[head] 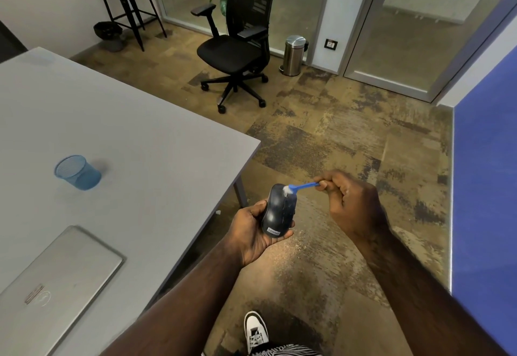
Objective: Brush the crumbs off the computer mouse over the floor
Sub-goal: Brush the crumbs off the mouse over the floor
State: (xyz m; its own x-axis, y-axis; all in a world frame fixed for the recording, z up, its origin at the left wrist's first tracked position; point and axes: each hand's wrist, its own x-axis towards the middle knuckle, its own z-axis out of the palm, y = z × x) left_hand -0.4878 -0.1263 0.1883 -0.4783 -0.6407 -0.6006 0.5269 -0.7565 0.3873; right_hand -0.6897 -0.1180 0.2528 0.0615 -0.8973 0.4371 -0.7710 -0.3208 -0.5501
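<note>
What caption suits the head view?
Left hand holds a Lenovo mouse above carpet while right hand brushes it with a blue brush.

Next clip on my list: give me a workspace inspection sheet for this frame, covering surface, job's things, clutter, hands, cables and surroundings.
Surface: grey table at left; the work happens past its edge, over patterned brown floor.
Job's things: dark computer mouse held over the floor; small blue brush with white bristles on the mouse's far end. Pale specks on the floor below.
Clutter: blue mesh cup and closed silver laptop on the table.
Hands: left hand cradles the mouse; right hand grips the brush handle.
Cables: nothing seen.
Surroundings: black office chair, steel pedal bin, tall stool, glass partitions, blue panel at right.
</note>
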